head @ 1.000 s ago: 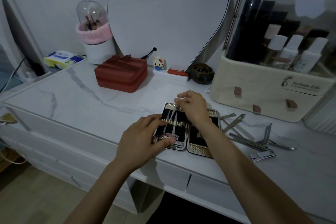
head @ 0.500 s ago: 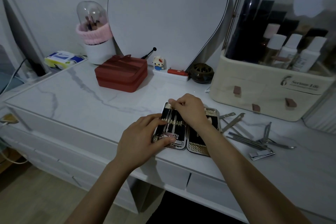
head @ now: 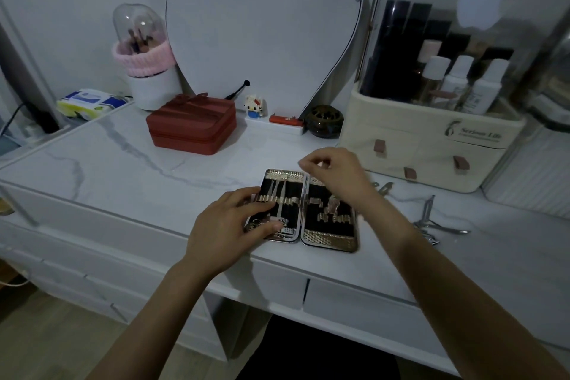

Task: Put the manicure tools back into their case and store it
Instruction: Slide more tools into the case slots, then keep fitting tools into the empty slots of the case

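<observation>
Under the left hand (head: pixel 229 227), whose spread fingers press its left half, lies the open case (head: pixel 303 210) on the table (head: pixel 123 163). The right hand (head: pixel 334 174) hovers above the far edge, fingers loosely curled, empty. Loose tools (head: pixel 431 222) lie well right of both.

Open manicure case (head: pixel 327 234) pressed flat on marble vanity top (head: pixel 123 163) by left hand (head: pixel 228 231); right hand (head: pixel 334 173) raised above, fingers curled; loose tools (head: pixel 431 222) scattered at right.
</observation>
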